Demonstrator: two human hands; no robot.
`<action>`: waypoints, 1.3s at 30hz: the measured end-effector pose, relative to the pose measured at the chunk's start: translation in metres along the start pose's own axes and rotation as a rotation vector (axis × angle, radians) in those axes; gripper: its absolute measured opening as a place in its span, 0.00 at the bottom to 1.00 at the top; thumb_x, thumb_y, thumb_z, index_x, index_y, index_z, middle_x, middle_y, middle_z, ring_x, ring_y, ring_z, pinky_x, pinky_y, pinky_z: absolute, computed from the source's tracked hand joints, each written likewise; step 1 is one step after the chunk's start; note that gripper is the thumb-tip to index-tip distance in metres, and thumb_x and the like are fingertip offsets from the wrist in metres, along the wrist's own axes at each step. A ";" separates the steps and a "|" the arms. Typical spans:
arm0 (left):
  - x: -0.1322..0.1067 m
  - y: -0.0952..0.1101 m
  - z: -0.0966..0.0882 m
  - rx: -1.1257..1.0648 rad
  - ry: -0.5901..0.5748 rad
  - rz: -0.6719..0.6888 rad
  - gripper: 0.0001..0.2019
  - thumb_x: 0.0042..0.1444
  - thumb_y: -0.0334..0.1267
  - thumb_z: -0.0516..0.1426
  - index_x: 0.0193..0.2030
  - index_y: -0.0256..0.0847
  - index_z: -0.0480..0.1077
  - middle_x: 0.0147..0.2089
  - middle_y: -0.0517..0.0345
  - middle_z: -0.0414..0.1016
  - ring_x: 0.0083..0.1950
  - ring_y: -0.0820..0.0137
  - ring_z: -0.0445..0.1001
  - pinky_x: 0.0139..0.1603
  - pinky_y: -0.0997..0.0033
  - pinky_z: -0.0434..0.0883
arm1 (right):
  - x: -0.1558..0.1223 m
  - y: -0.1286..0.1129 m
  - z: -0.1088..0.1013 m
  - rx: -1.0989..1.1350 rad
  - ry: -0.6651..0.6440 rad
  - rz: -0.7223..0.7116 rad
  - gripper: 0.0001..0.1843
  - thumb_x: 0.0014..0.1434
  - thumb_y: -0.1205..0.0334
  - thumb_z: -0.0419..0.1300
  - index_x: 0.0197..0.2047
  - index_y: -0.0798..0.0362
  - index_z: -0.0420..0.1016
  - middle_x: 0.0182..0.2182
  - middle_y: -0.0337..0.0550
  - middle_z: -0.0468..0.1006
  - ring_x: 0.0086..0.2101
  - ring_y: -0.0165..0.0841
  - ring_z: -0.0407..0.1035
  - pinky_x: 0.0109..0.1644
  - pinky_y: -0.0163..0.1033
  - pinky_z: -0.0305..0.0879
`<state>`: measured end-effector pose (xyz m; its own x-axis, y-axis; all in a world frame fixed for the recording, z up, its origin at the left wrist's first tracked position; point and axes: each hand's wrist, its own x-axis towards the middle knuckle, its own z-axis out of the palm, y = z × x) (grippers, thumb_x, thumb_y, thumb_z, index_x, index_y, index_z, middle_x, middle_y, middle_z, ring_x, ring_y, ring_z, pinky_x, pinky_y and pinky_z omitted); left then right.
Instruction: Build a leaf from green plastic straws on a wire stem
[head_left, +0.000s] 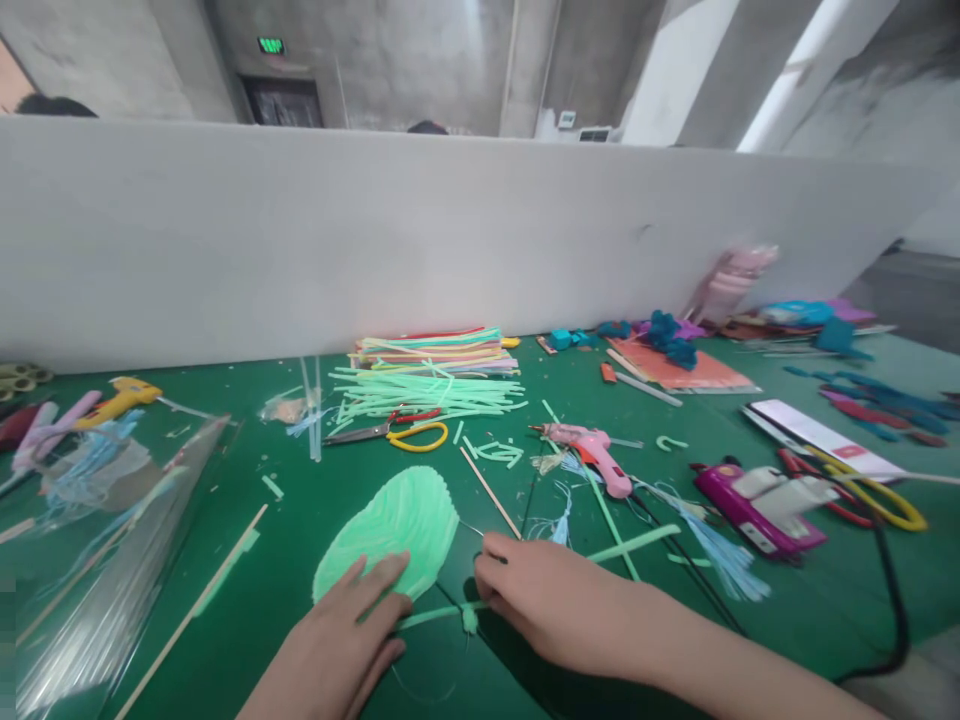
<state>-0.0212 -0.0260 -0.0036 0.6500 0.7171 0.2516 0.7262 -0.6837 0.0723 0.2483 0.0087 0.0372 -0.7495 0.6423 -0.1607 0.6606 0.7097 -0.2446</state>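
A light green, leaf-shaped piece with fuzzy ridges, which looks made of chenille stems, lies on the green table. My left hand rests on its lower part, fingers stretched out and a little apart. To the right of it, my right hand is closed in a pinch. A thin wire runs from the leaf's right edge to those fingertips. Between my hands lies a green chenille strip with a small knotted lump. What my right palm covers is hidden.
Beyond lie green chenille stems, yellow-and-red-handled scissors and short green cuttings. Rightward are a pink glue gun, blue tassels, a magenta device and a phone. A white partition stands behind.
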 end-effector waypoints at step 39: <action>0.033 -0.078 -0.033 -0.755 0.203 -0.725 0.20 0.56 0.54 0.57 0.45 0.41 0.75 0.37 0.54 0.80 0.37 0.63 0.77 0.40 0.64 0.73 | 0.048 0.023 -0.023 1.231 -0.446 -0.111 0.18 0.61 0.68 0.55 0.54 0.55 0.75 0.44 0.45 0.80 0.31 0.26 0.76 0.39 0.32 0.70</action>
<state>-0.0633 0.0464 0.0306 0.0185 0.9980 0.0597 0.5524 -0.0599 0.8314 0.2286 0.0624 0.0461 -0.9035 0.2792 -0.3252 0.3009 -0.1273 -0.9451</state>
